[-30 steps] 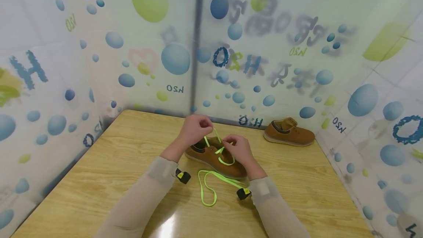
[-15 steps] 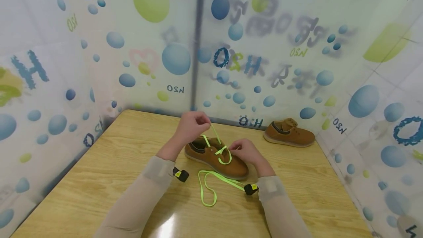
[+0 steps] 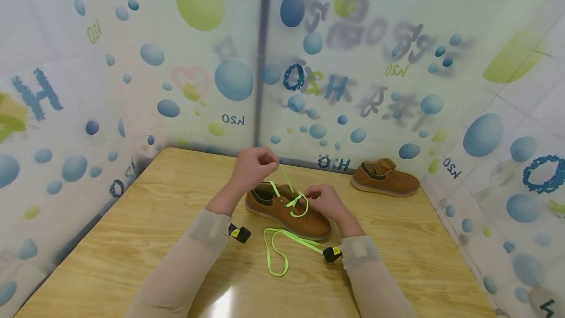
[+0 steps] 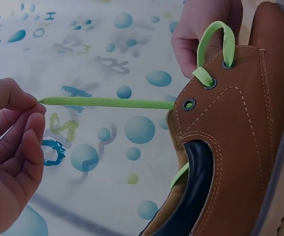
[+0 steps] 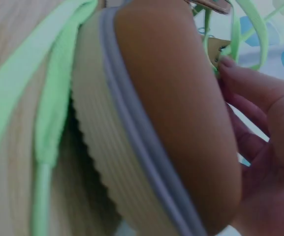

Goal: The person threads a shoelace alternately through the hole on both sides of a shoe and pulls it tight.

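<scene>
A brown shoe (image 3: 304, 220) with a pale ridged sole stands on the table, neon green shoelace (image 4: 107, 102) threaded through some eyelets. My left hand (image 3: 253, 168) pinches the lace's end above the shoe's opening; the stretch between hand and shoe is taut in the left wrist view. Small green loops (image 4: 215, 37) stand up from the eyelets on the near side. On the far side, my right hand (image 3: 326, 201) grips the shoe's upper, its thumb (image 5: 237, 73) by an eyelet and the lace. The shoe hides part of its fingers.
Another length of green lace (image 3: 286, 259) lies looped on the wooden table (image 3: 176, 220), in front of the shoe. A matching brown shoe (image 3: 388, 182), no lace visible on it, stands at the back right by the patterned wall covering (image 3: 304, 131).
My left hand has moved up and slightly left with the lace, lengthening the stretch above the shoe. My right hand has shifted to the right along the shoe.
</scene>
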Motion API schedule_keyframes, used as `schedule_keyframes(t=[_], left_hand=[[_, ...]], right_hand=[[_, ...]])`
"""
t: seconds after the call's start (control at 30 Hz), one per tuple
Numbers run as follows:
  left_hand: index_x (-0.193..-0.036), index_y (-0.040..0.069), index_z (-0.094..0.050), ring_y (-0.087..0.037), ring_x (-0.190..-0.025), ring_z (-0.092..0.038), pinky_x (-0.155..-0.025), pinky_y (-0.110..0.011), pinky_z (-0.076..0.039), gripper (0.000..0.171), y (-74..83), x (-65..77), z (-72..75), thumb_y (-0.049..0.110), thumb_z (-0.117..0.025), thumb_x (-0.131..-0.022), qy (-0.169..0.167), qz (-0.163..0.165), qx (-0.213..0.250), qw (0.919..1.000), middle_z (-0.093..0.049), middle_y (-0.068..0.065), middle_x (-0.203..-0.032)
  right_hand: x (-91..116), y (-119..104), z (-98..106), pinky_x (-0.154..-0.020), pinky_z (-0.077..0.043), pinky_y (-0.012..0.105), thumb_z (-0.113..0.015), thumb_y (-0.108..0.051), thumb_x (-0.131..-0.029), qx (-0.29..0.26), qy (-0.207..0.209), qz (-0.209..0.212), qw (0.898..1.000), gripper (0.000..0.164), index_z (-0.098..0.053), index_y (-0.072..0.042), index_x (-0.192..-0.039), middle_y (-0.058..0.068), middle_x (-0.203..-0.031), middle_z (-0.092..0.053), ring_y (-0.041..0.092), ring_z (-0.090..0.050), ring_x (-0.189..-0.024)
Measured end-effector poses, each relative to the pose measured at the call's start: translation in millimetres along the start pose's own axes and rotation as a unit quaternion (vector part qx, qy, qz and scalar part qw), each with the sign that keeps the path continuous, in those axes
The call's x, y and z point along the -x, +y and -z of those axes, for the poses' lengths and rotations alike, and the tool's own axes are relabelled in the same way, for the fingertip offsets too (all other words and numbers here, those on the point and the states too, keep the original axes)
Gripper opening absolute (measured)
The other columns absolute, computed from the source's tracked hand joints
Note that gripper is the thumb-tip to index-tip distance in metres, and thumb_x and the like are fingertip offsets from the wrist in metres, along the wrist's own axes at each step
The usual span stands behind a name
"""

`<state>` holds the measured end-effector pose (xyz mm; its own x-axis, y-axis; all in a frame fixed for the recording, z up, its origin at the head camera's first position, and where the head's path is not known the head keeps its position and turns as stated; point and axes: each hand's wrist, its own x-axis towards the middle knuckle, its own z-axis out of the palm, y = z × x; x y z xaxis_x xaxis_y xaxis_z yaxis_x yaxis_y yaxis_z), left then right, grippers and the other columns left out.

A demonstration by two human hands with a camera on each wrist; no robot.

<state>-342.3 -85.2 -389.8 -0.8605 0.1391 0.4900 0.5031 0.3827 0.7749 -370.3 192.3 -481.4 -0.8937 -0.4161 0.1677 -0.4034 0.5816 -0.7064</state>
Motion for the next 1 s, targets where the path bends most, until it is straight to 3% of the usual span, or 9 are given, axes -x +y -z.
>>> schedule_keyframes(t=[0.3,0.57,1.0], left_hand=[[-0.089,0.011,-0.079,-0.019,-0.072,-0.063,-0.068,-0.032,-0.053,0.006,5.2,-0.2,7.8,0.012,-0.074,-0.091,0.025,0.002,0.01,0.9996,-0.076,-0.006,-0.082],[-0.087,0.01,-0.079,-0.021,-0.07,-0.063,-0.068,-0.033,-0.053,0.007,9.6,0.4,15.6,0.01,-0.074,-0.09,0.056,-0.007,0.014,0.9983,-0.076,-0.007,-0.079],[-0.086,0.011,-0.079,-0.022,-0.066,-0.062,-0.064,-0.032,-0.052,0.008,14.1,1.7,19.0,0.009,-0.073,-0.091,0.069,-0.017,0.016,0.9974,-0.074,-0.006,-0.075]], right_hand=[[1.3,-7.1,-9.8,-0.082,-0.053,0.035,-0.085,-0.013,-0.089,-0.04,0.048,-0.005,0.998,0.006,-0.082,-0.013,-0.094,0.0,-0.087,-0.077,0.014,-0.065,-0.084],[1.5,-12.1,-14.0,-0.08,-0.053,0.035,-0.083,-0.014,-0.089,-0.026,0.077,0.002,0.997,0.007,-0.082,-0.009,-0.092,-0.001,-0.083,-0.076,0.013,-0.064,-0.08],[0.6,-14.8,-16.4,-0.075,-0.052,0.03,-0.081,-0.011,-0.09,-0.018,0.103,0.03,0.994,0.004,-0.08,-0.008,-0.089,0.003,-0.083,-0.078,0.011,-0.064,-0.077]])
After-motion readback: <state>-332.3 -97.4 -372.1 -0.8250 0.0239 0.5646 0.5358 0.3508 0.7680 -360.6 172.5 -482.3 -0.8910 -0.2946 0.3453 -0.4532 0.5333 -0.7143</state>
